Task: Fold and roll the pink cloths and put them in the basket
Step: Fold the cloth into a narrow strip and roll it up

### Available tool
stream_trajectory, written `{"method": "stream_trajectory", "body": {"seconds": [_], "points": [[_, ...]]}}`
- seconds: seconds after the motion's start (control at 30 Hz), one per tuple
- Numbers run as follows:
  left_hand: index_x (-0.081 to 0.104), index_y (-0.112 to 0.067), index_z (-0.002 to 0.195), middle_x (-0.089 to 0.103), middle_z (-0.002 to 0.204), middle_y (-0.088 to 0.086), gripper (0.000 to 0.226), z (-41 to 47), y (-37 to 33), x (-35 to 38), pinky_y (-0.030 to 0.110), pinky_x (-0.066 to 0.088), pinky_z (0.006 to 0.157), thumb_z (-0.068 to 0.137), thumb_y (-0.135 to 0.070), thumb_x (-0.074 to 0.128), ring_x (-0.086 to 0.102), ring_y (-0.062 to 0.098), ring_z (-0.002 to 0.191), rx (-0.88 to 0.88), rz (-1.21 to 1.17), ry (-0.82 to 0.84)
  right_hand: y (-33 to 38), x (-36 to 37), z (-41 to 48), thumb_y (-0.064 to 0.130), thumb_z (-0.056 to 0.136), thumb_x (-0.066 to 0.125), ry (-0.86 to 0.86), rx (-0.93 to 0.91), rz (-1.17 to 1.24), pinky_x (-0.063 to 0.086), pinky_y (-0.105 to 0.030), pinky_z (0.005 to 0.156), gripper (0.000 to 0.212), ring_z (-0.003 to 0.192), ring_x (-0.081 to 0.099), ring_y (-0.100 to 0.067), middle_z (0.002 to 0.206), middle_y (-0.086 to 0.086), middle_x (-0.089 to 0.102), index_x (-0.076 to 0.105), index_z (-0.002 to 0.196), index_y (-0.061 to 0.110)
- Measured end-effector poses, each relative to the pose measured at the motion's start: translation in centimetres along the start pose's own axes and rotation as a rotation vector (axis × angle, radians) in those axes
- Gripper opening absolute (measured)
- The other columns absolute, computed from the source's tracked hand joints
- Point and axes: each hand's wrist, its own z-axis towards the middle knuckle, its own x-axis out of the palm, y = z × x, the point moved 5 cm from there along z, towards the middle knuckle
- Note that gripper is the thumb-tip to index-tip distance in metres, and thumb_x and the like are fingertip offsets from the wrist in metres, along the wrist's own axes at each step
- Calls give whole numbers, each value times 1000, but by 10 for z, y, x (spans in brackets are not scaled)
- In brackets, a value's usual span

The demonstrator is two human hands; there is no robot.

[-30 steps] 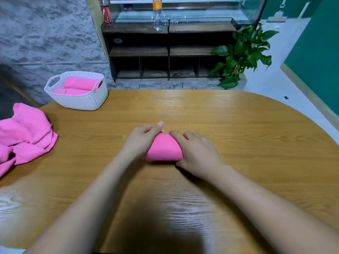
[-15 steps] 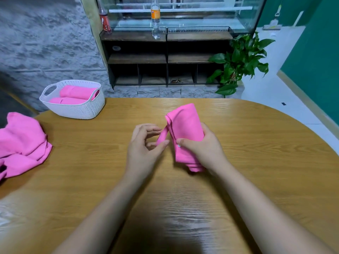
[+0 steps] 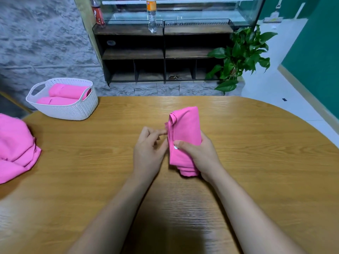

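Note:
A rolled pink cloth [image 3: 187,125] stands on end above the middle of the wooden table [image 3: 256,162]. My right hand [image 3: 200,156] grips it round the lower half, thumb across the front. My left hand [image 3: 149,151] is just to its left, fingertips pinching the loose edge of the roll. A white woven basket [image 3: 73,110] sits at the far left of the table with two rolled pink cloths [image 3: 66,92] inside. A heap of unfolded pink cloths [image 3: 14,149] lies at the table's left edge.
Beyond the table stands a dark shelf unit [image 3: 163,52] with bottles on top, and a leafy potted plant [image 3: 240,57] to its right. The table's curved edge runs along the right side above a white floor.
The roll lay flat on the table under both hands a second ago. My right hand has since lifted it upright, and my left hand has come to its loose edge.

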Motion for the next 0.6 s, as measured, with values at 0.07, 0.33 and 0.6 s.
{"method": "stream_trajectory", "body": {"seconds": [0.07, 0.33, 0.6], "points": [[70, -26, 127, 49, 99, -9, 43, -2, -1, -3, 25, 49, 81, 88, -12, 82, 56, 4, 90, -2, -1, -16, 0, 0, 0, 27, 71, 90, 21, -13, -28, 61, -44, 83, 48, 91, 75, -22, 102, -5, 80, 70, 114, 21], [72, -19, 106, 65, 124, -9, 14, -7, -2, -6, 46, 45, 99, 94, -12, 72, 59, 13, 118, 119, 101, -34, 1, -4, -9, 34, 68, 91, 60, -37, -99, 58, -31, 80, 59, 100, 75, -15, 109, 5, 79, 68, 122, 26], [57, -26, 102, 69, 82, -11, 12, -15, 2, -11, 36, 51, 72, 101, -18, 65, 67, 11, 77, -131, -132, -58, -2, -6, -10, 34, 70, 93, -11, -58, -113, 58, -33, 77, 54, 95, 74, -17, 104, 3, 78, 68, 118, 27]]}}
